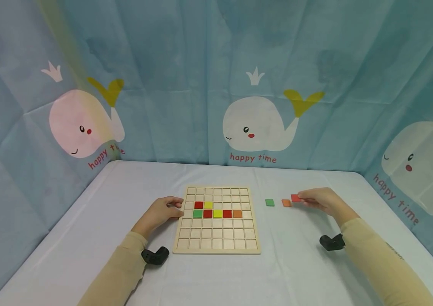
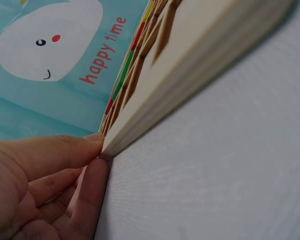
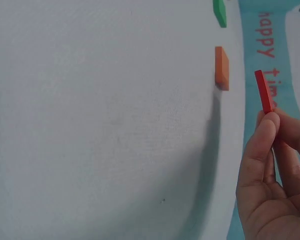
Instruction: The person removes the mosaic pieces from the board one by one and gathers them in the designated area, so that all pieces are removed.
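seven tiles set, two loose tiles left at the board's three o'clock, my relaxed left hand touches its edge, my right hand pinching a red tile.

- Curtain: pale blue, creased, hanging behind the table and down both sides, with darker patches at upper right.
- Table: spread with a white cloth, far edge close to the curtain.
- Whales: three printed, left pinkish, middle white, right cut off by the head view's edge.
- Crowns: white, above them.
- Lettering: red "happy time" below each.
- Light: yellowish streak slanting down the curtain's left.
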Available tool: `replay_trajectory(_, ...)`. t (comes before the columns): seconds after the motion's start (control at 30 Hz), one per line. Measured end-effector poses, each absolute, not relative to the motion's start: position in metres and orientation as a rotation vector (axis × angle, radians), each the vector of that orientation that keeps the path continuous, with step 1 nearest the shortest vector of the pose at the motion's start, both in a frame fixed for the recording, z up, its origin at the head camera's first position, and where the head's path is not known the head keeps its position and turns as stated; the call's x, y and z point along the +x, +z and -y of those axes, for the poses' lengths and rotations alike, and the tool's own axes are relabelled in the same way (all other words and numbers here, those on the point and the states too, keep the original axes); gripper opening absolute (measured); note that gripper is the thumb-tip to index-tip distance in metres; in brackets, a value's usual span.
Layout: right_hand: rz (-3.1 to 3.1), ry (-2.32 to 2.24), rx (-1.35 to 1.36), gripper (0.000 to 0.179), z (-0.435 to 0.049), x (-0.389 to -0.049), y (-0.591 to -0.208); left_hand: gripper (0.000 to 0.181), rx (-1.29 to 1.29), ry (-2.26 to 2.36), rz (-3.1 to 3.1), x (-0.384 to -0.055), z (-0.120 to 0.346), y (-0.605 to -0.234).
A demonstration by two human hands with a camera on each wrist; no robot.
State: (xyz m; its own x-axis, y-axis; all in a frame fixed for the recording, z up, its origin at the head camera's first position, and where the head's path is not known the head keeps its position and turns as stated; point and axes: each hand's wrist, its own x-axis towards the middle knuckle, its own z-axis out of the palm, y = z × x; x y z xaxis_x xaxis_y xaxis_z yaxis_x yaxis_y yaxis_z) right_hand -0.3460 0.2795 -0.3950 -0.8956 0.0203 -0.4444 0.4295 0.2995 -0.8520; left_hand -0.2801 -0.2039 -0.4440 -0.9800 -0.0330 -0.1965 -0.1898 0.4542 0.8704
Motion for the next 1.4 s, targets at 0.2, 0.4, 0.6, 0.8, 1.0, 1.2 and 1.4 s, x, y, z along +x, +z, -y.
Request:
replay_trajectory(0.2,-2.222,-1.627,0.43,0.061,-0.288,-0.348,-0.399,0.049,-0.195,1.561,-2.542,-0.281,0.204,-0.445)
replay_trajectory(0.4,-2.224,-1.613,0.478,0.063,-0.293,-0.348,-0.4,0.049,-0.196,1.571,-2.537,-0.28,0.204,-0.444)
replay_trajectory(0.6,-2.216,-1.623,0.506,0.059,-0.297,-0.35,-0.403,0.049,-0.202,1.571,-2.538,-0.281,0.204,-0.444)
replay_trajectory(0.8,-2.225,-1.62,0.534,0.055,-0.3,-0.352,-0.407,0.048,-0.185,1.592,-2.529,-0.281,0.204,-0.445)
replay_trajectory(1.0,-2.242,-1.582,0.53,0.057,-0.301,-0.352,-0.409,0.049,-0.201,1.577,-2.533,-0.281,0.204,-0.444)
replay_trajectory(1.2,-2.249,-1.565,0.53,0.058,-0.3,-0.352,-0.411,0.049,-0.213,1.561,-2.541,-0.28,0.203,-0.443)
replay_trajectory(1.4,-2.256,-1.561,0.519,0.057,-0.299,-0.352,-0.411,0.049,-0.216,1.554,-2.545,-0.28,0.202,-0.442)
